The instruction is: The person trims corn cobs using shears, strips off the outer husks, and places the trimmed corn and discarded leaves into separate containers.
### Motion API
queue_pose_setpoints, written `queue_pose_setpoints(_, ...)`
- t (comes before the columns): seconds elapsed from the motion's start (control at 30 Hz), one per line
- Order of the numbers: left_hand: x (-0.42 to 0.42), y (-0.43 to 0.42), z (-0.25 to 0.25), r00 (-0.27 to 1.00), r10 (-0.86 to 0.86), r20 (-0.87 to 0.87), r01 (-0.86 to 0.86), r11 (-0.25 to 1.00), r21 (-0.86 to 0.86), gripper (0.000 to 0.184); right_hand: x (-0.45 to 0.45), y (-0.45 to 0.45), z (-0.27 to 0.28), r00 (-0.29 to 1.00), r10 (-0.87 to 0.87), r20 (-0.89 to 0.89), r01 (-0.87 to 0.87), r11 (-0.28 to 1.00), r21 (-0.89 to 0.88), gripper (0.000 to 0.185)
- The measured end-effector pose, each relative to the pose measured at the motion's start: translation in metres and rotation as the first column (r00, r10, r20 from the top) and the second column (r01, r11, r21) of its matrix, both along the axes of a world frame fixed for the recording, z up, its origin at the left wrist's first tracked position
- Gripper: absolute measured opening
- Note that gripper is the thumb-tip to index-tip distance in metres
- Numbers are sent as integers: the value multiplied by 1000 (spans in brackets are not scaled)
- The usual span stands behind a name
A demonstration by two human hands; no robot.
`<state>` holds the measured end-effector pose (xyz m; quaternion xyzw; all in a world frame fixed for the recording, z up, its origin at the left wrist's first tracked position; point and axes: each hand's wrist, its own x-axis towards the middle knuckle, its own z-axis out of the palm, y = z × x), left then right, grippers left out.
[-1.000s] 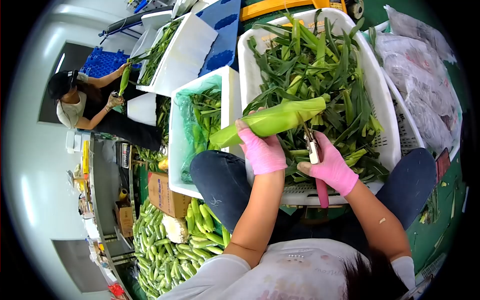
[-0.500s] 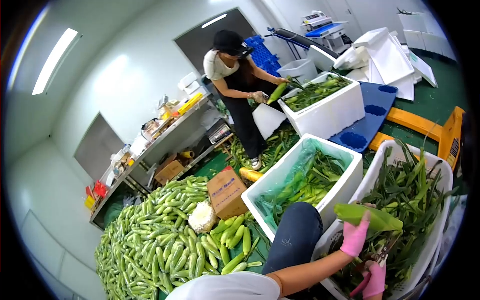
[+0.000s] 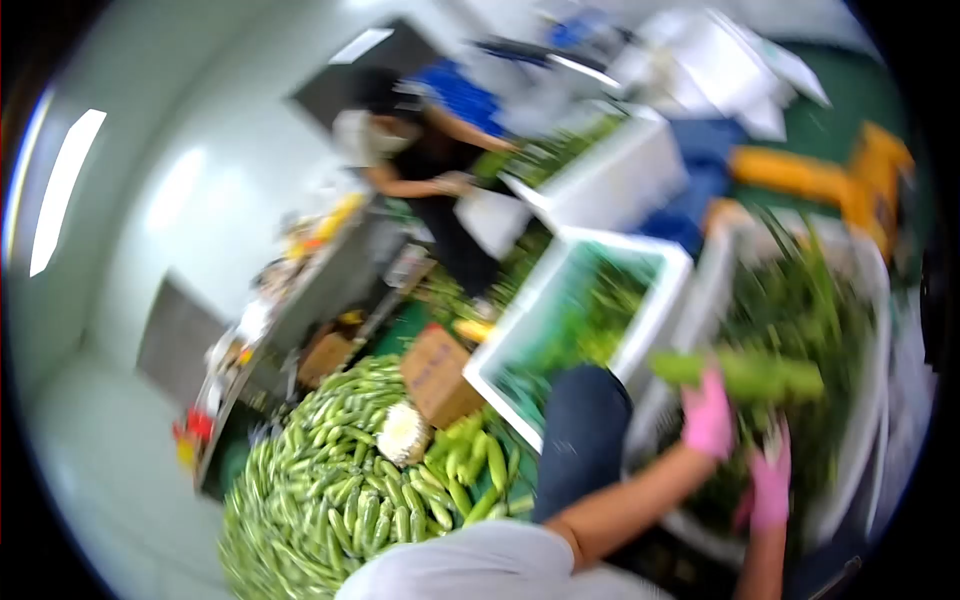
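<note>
My left hand, in a pink glove, is closed around the middle of an ear of corn in its green husk. The ear lies nearly level above a white basket heaped with green husks and leaves. Below the ear's right half is my right hand, also pink-gloved, closed on pruning shears. Motion smears the shears, and their blades point up close under the ear; I cannot tell whether they touch it.
A white foam box with a green liner holds more corn. Many green ears lie heaped on the floor beside a cardboard carton. Across from me a person works at another foam box. A yellow pallet jack stands behind.
The view has swung and blurred. The ear of corn in my left hand has turned closer to level. My right hand has risen with the shears, nearer the ear's underside.
</note>
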<state>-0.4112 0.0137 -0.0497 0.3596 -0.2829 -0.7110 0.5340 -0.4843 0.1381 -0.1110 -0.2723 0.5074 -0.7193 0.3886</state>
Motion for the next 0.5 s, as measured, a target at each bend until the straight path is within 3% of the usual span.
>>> queue_pose_setpoints(0.03,6,0,3,998,-24,61,21,999,40,46,7,6,12,1000,-13,-23,13,1000,17,84)
queue_pose_setpoints(0.1,5,-4,17,996,-59,73,51,992,114,51,7,16,34,996,5,-93,21,961,275,94)
queue_pose_setpoints(0.17,-6,3,42,998,1,-55,11,976,218,53,7,16,39,999,28,-30,-19,964,265,97)
queue_pose_setpoints(0.3,-13,-4,37,995,57,-80,-46,989,138,62,-4,18,62,994,84,-75,-51,931,363,91)
queue_pose_setpoints(0.5,-27,11,43,999,45,-9,-46,997,-63,58,2,13,43,999,3,49,-18,953,304,84)
